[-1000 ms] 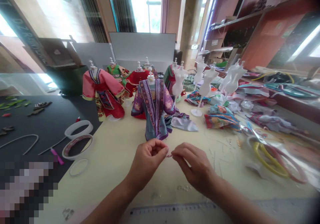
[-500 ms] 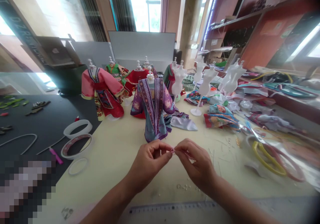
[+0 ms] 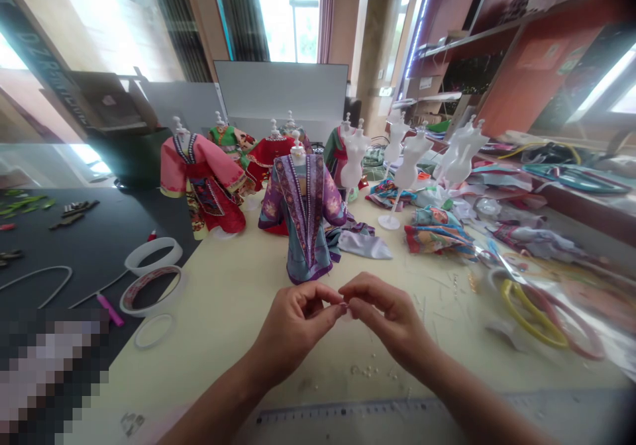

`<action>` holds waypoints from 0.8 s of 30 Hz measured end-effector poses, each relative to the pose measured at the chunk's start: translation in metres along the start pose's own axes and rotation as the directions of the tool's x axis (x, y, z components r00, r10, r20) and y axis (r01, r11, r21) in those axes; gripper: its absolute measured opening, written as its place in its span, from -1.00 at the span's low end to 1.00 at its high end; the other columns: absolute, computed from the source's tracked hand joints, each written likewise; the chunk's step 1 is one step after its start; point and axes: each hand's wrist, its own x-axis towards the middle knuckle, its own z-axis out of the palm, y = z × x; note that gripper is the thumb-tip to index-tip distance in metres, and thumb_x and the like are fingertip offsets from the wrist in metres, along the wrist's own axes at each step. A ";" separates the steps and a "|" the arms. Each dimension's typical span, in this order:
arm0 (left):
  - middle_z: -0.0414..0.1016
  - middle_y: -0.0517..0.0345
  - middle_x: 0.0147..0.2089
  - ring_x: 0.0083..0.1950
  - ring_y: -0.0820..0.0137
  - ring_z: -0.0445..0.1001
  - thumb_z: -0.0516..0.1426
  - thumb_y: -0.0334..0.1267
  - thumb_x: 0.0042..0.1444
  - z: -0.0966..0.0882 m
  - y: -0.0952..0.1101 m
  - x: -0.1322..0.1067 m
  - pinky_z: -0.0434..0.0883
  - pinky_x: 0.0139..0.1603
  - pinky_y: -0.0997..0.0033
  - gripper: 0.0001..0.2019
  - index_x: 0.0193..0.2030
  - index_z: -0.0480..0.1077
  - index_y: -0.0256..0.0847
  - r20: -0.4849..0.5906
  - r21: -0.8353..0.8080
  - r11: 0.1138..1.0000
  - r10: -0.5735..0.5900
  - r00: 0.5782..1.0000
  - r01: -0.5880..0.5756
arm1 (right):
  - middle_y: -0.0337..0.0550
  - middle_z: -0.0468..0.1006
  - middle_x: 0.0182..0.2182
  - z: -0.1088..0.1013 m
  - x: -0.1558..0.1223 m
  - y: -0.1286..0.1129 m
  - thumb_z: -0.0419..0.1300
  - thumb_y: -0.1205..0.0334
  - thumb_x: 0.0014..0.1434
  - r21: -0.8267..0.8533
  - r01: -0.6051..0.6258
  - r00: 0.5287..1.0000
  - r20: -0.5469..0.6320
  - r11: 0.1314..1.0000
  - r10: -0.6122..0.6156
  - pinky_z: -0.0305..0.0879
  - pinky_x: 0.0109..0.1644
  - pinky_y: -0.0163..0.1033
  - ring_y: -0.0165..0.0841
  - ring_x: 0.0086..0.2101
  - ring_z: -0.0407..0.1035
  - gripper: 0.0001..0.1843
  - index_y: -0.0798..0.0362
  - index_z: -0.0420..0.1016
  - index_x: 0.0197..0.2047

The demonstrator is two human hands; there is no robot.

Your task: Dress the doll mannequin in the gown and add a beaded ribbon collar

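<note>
Over the near middle of the table, my left hand (image 3: 293,320) and my right hand (image 3: 390,311) meet at the fingertips. Both are closed in a pinch on a small pale pink strip (image 3: 348,313), mostly hidden by the fingers; its exact kind is too small to make out. Just beyond them stands a miniature purple and blue robe (image 3: 305,220) with a beaded collar, dressed on a small white mannequin. Beneath and nearer to me, loose pearl-like beads (image 3: 368,371) lie scattered on the tabletop.
A clear ruler (image 3: 348,410) runs along the near edge. Tape rolls (image 3: 152,293) sit at left, near a magenta pen (image 3: 110,310). Behind are other dressed mannequins (image 3: 211,180) and bare white ones (image 3: 410,160). Fabric pieces (image 3: 440,236), scissors (image 3: 509,266) and a yellow ring (image 3: 531,319) lie at right.
The fingers of my right hand have shifted their pinch and moved slightly up and left against the left fingertips. The pink strip now shows just below the fingertips. The garments have not moved.
</note>
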 end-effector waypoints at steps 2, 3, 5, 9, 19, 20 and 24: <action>0.47 0.13 -0.44 -0.43 0.45 0.36 0.20 -0.13 -0.04 -0.001 0.000 0.000 0.26 -0.46 0.51 -0.80 -0.38 0.44 -0.23 -0.002 0.001 1.000 -0.001 1.000 0.001 | -0.20 0.42 -0.46 0.000 0.001 0.000 0.14 0.28 0.11 0.039 -0.049 0.999 0.026 0.998 0.048 0.24 -0.38 -0.31 -0.43 -0.43 0.31 -0.92 0.09 0.44 -0.37; 0.47 0.15 -0.45 -0.44 0.46 0.36 0.19 -0.14 -0.04 -0.001 -0.001 0.000 0.26 -0.47 0.52 -0.81 -0.38 0.44 -0.23 -0.003 0.001 1.000 -0.001 1.000 0.001 | -0.22 0.41 -0.49 0.000 0.001 0.000 0.16 0.28 0.10 0.075 -0.085 0.996 0.035 0.994 0.083 0.23 -0.40 -0.33 -0.44 -0.46 0.30 -0.92 0.09 0.43 -0.40; 0.45 0.17 -0.48 -0.46 0.48 0.35 0.20 -0.14 -0.04 -0.001 -0.001 0.001 0.25 -0.48 0.54 -0.81 -0.38 0.44 -0.23 0.001 -0.002 1.000 -0.003 1.000 0.003 | -0.25 0.40 -0.54 -0.001 0.001 0.001 0.19 0.27 0.08 0.168 -0.171 0.984 0.073 0.971 0.161 0.20 -0.46 -0.38 -0.48 -0.50 0.27 -0.91 0.11 0.41 -0.42; 0.44 0.19 -0.50 -0.47 0.50 0.34 0.20 -0.17 -0.04 0.000 -0.001 0.001 0.26 -0.48 0.56 -0.83 -0.40 0.43 -0.24 0.021 -0.021 1.000 0.013 1.000 -0.013 | -0.27 0.40 -0.56 -0.003 0.001 0.003 0.20 0.20 0.07 0.244 -0.290 0.951 0.181 0.926 0.250 0.14 -0.55 -0.43 -0.52 -0.55 0.24 -0.85 0.11 0.38 -0.42; 0.45 0.15 -0.47 -0.47 0.50 0.32 0.17 -0.18 0.00 -0.002 0.000 0.000 0.23 -0.51 0.56 -0.83 -0.36 0.42 -0.25 -0.007 0.000 0.999 0.037 0.999 -0.037 | -0.23 0.41 -0.52 0.005 -0.004 0.004 0.15 0.27 0.11 -0.075 -0.037 0.999 -0.030 0.997 0.035 0.27 -0.41 -0.33 -0.44 -0.48 0.31 -0.87 0.09 0.34 -0.45; 0.45 0.15 -0.46 -0.47 0.50 0.32 0.16 -0.18 0.01 -0.002 0.000 -0.001 0.23 -0.51 0.56 -0.84 -0.36 0.43 -0.25 -0.004 -0.007 0.999 0.039 0.999 -0.039 | -0.23 0.41 -0.52 0.006 -0.004 0.005 0.15 0.29 0.12 -0.099 -0.008 0.998 -0.055 0.995 0.003 0.26 -0.41 -0.33 -0.44 -0.48 0.31 -0.88 0.09 0.34 -0.45; 0.37 0.21 -0.55 -0.57 0.56 0.19 0.15 -0.19 0.02 0.000 0.002 -0.001 0.16 -0.58 0.58 -0.84 -0.37 0.44 -0.25 -0.024 -0.048 0.999 0.022 0.999 -0.023 | -0.24 0.41 -0.53 0.008 -0.004 0.006 0.14 0.32 0.12 -0.127 0.043 0.990 -0.125 0.991 -0.059 0.26 -0.40 -0.32 -0.43 -0.48 0.32 -0.89 0.08 0.33 -0.44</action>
